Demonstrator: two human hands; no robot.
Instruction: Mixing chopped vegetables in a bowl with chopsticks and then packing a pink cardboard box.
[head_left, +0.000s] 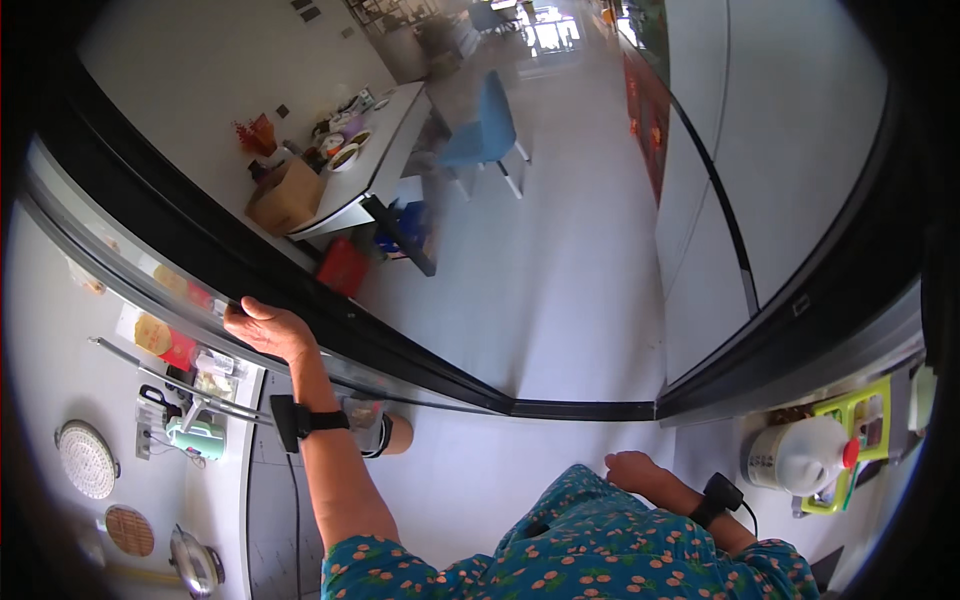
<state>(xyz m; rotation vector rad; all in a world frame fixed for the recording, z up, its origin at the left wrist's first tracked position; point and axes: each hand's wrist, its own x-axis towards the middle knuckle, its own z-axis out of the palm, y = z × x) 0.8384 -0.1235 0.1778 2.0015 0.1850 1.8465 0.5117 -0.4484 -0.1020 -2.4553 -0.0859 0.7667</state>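
Observation:
My left hand (268, 331) is at the black-framed glass door (187, 270) on the left, its thumb up against the dark frame and its fingers around the edge. Part of the fingers is hidden. A strap with a black device and a cable is on that wrist. My right hand (632, 471) hangs low beside the patterned blue-green garment (570, 525), fingers curled in, with nothing seen in it. Before me lies the doorway's black floor track (583, 409).
Beyond the doorway stand a blue chair (487, 127) and a white table (390, 142) bearing dishes and a cardboard box (286, 196). On the left counter is a mint-green kettle (199, 439). A red-capped plastic jug (799, 455) and a green rack (874, 420) sit to the right.

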